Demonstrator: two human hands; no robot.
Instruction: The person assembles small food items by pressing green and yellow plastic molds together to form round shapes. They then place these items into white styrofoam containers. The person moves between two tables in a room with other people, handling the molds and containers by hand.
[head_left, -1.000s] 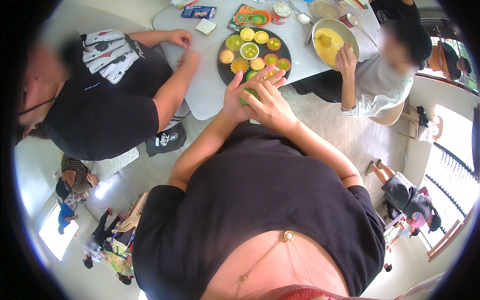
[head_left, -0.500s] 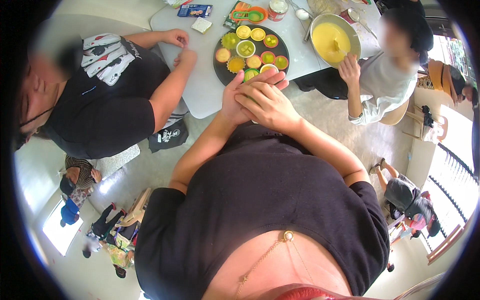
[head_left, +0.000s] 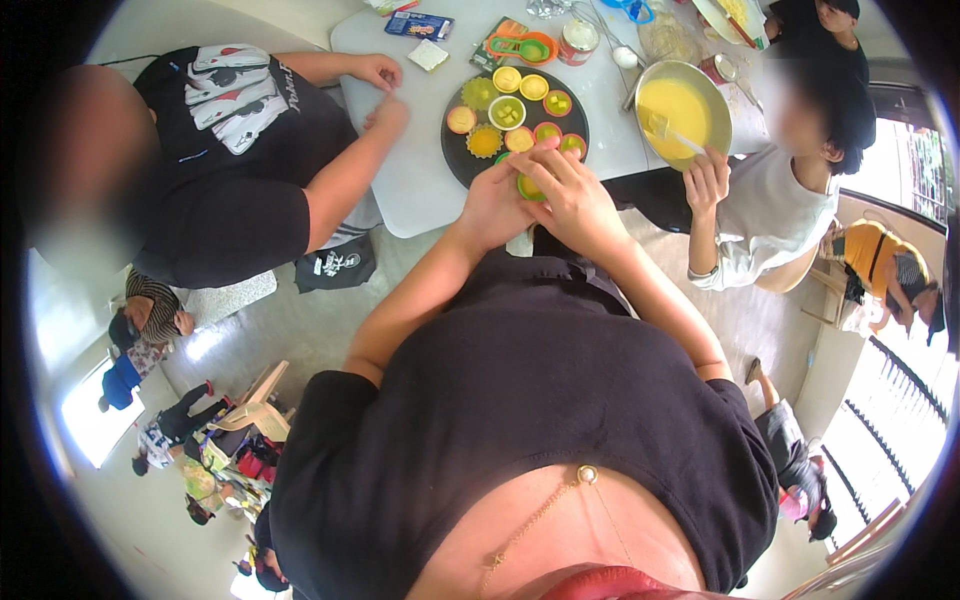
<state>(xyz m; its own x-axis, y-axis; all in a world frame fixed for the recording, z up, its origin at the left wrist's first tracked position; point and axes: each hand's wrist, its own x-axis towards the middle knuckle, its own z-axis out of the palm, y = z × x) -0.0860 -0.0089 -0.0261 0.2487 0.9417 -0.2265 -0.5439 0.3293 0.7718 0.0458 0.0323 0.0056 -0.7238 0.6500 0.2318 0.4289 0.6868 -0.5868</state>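
My left hand (head_left: 490,207) and my right hand (head_left: 584,208) meet at the near edge of a round black tray (head_left: 460,150). Between them is a small green baking cup (head_left: 529,188) with something yellow in it, partly covered by my fingers. The fingers of both hands curl around the cup. Small coloured cups stand on the tray beyond, among them a white cup (head_left: 507,112) holding green cubes, a yellow fluted cup (head_left: 485,140) and an orange cup (head_left: 557,103). Others are partly hidden behind my fingers.
At right, a co-worker's hand (head_left: 707,180) holds a utensil in a metal bowl (head_left: 731,115) of yellow batter. Another person's hand (head_left: 377,72) rests at the table's left. A can (head_left: 578,43), orange and green measuring cups (head_left: 522,47) and a blue packet (head_left: 419,25) stand farther back.
My hands have shifted from overlapping to side by side, and the green cup between them shows more. The co-worker's hand at the bowl has moved. The whole view has shifted slightly.
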